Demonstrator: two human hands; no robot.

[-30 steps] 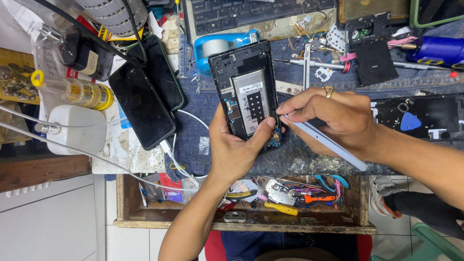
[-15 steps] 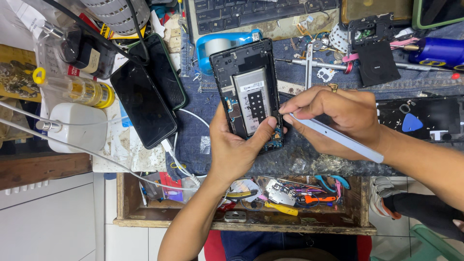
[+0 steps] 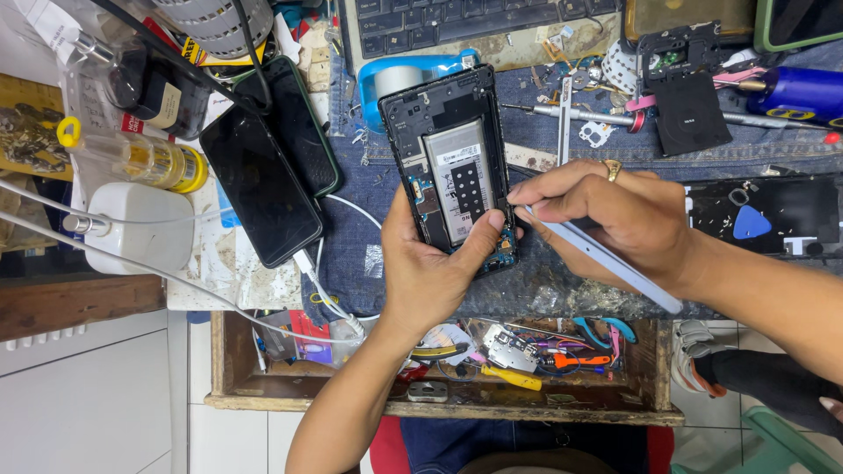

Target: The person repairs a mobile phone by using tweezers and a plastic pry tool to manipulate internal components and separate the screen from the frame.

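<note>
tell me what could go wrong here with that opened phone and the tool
1. The grey tool in the right hand works at the edge of the opened phone, close to its battery; a slip might gouge it.
2. The left hand grips only the phone's lower end, so it could twist loose.

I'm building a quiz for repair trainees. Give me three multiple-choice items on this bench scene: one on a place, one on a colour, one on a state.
1. Where does the open drawer of small tools sit?
A. Below the hands
B. Above the keyboard
C. Left of the white box

2. What colour is the tape dispenser?
A. Red
B. Blue
C. Yellow

3. What state is the held phone in?
A. Sealed
B. Back off, insides exposed
C. Screen lit

Answers: 1 A, the drawer lies under the left hand and right hand. 2 B, its body is blue. 3 B, battery and board show.
</note>
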